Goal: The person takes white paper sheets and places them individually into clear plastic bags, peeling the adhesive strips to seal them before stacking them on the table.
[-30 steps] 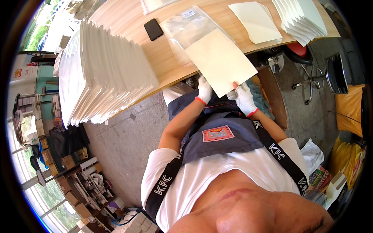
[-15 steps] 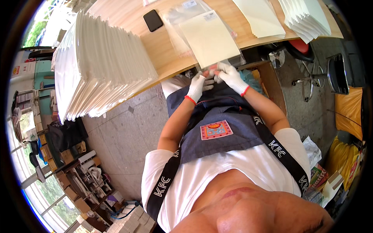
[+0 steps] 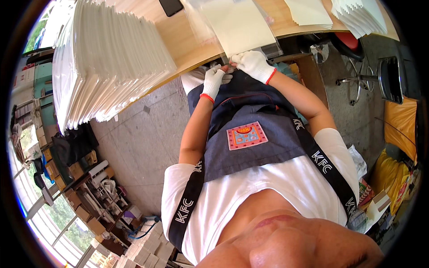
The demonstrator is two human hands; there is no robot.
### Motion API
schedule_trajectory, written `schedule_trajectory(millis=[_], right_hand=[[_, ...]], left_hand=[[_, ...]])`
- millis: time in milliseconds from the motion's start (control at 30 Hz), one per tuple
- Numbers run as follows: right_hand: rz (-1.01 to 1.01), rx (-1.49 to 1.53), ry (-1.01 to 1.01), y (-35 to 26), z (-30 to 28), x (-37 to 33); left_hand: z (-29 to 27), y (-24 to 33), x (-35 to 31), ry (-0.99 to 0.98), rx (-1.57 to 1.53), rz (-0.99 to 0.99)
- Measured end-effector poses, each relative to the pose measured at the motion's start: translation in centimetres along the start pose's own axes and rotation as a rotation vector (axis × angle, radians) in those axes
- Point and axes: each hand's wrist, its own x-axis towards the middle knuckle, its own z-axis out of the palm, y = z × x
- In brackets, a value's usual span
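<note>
Both my hands wear white knit gloves with red cuffs, some fingertips bare, and meet at the table's near edge. My right hand (image 3: 254, 66) is closed in a pinch at the lower edge of a clear plastic sleeve (image 3: 273, 50). A cream sheet (image 3: 241, 27) lies in or on that sleeve; which one I cannot tell. Just left of it and slightly nearer my body, my left hand (image 3: 214, 81) has thumb and forefinger together, its other fingers curled. Whatever it pinches is too small to make out.
On the wooden table (image 3: 185, 42), a tall stack of sleeved white sheets (image 3: 111, 58) overhangs the near left edge. A black phone (image 3: 170, 6) lies beyond. More paper stacks (image 3: 308, 12) (image 3: 359, 18) sit at the right. A wheeled chair (image 3: 389, 80) stands on the floor at right.
My right hand has moved left and up onto the sleeve's lower edge. My left hand has shifted slightly left, apart from it. The whole view has tilted, so the table sits higher.
</note>
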Motion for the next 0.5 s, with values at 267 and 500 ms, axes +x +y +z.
schedule_trajectory(millis=[267,500], right_hand=[[-0.070,-0.134,-0.144,-1.5,1.0,0.0],[0.920,1.615,1.086,24.3,-3.6,-18.2]], left_hand=[[-0.7,-1.5,1.1,-0.011,-0.100,0.037],[-0.9,-0.5,-0.6,0.058,0.137,0.098]])
